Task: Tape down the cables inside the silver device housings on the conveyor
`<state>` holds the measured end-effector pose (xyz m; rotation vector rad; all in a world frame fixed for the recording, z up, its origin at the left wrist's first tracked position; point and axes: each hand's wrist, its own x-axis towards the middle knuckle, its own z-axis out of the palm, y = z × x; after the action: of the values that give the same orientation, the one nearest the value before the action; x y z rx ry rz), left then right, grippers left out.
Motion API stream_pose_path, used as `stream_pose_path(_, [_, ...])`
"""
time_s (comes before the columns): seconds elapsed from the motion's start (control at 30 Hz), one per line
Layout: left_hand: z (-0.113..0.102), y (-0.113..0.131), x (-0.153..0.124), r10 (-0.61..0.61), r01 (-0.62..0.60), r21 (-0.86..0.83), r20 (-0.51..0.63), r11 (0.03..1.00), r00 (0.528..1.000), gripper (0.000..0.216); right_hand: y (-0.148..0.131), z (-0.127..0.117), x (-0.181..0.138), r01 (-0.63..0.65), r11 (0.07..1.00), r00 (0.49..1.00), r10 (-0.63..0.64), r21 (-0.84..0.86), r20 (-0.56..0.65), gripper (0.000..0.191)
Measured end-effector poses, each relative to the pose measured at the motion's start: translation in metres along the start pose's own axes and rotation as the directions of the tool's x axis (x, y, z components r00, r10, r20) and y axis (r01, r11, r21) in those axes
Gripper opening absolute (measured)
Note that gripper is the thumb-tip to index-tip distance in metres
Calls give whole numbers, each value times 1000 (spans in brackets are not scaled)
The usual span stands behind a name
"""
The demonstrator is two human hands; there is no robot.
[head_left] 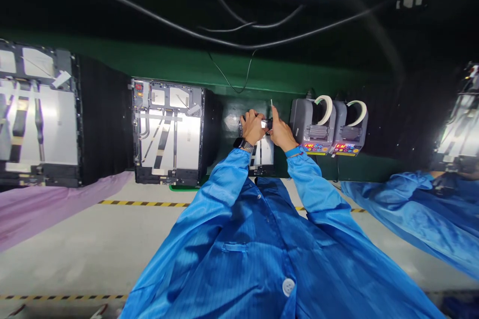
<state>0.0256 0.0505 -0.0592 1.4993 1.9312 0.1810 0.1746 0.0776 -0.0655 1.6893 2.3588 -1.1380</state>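
My left hand (253, 127) and my right hand (280, 133) meet above a flat electronic panel (262, 153), most of which they and my sleeves hide. Both hands pinch a small dark and silver part (266, 123), and its exact shape is hard to tell. A thin white strip (271, 103) rises just above my right fingers, and I cannot tell whether they touch it. A black watch (246, 146) sits on my left wrist, and a blue cuff band (294, 151) circles my right wrist.
Two automatic tape dispensers (312, 122) with white tape rolls stand right of my hands. Similar panels (168, 132) lie on the green-edged bench to the left. A co-worker's blue sleeve (392, 194) reaches in at right. Black cables (224, 35) hang overhead.
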Motion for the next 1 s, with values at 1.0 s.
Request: stream_pose_path(1.0, [-5,3,2,-4,2,32,38,999,999,40,-15,64,-43,-122,958,843,238,259,-482,88])
